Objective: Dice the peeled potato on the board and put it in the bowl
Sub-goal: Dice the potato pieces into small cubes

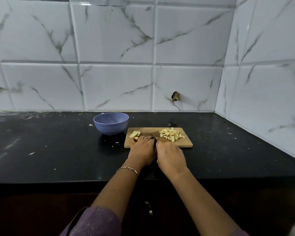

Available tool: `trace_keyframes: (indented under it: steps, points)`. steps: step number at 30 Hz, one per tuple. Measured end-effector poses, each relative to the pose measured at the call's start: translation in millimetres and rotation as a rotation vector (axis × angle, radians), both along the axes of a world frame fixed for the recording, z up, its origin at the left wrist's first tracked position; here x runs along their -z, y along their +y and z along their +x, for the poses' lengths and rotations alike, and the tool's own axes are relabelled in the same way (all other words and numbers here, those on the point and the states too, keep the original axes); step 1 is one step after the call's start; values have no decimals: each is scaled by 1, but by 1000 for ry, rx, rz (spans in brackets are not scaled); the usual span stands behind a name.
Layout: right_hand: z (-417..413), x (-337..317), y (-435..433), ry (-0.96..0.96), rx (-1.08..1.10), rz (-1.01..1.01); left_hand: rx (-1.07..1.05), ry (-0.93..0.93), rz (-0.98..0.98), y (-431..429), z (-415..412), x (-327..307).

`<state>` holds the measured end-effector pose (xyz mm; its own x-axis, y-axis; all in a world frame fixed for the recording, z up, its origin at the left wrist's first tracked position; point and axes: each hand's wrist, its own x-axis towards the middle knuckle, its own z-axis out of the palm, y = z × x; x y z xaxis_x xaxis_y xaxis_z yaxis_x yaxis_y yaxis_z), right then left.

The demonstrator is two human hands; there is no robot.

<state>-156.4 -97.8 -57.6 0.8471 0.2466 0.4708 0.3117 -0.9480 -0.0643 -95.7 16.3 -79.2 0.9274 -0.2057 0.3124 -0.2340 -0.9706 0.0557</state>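
Observation:
A wooden cutting board (186,145) lies on the black counter. On its right half sits a pile of diced potato (171,134). An uncut potato piece (134,134) lies at the board's left end. My left hand (142,149) rests over the board's left part with its fingers curled on that potato piece. Close beside it, my right hand (171,158) grips the handle of a knife (155,135), whose blade points away across the middle of the board. A blue bowl (111,123) stands just left of the board's far corner; its inside looks empty.
The black counter (58,147) is speckled with small white scraps. Marble-patterned tile walls close off the back and the right side. The counter's front edge runs below my wrists.

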Motion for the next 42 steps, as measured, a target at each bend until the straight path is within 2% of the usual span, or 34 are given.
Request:
trace_keyframes:
  steps: [7,17,26,32,35,38,42]
  points:
    - [4,8,-9,-4,12,124,-38,-19,-16,-2,2,5]
    - [5,6,-17,3,-22,171,-99,-7,-28,-3,-3,0]
    - [1,1,-20,93,-12,378,-115,-2,-34,-4,-3,-3]
    - [4,3,-29,217,-5,551,-139,6,-14,-3,-6,-6]
    - [0,7,-24,147,0,466,-147,-15,-21,-3,-6,-6]
    - [-7,12,-15,25,21,266,-122,-14,-27,-4,-7,-6]
    - [-12,12,-10,-7,30,163,-118,11,-26,-4,-10,-7]
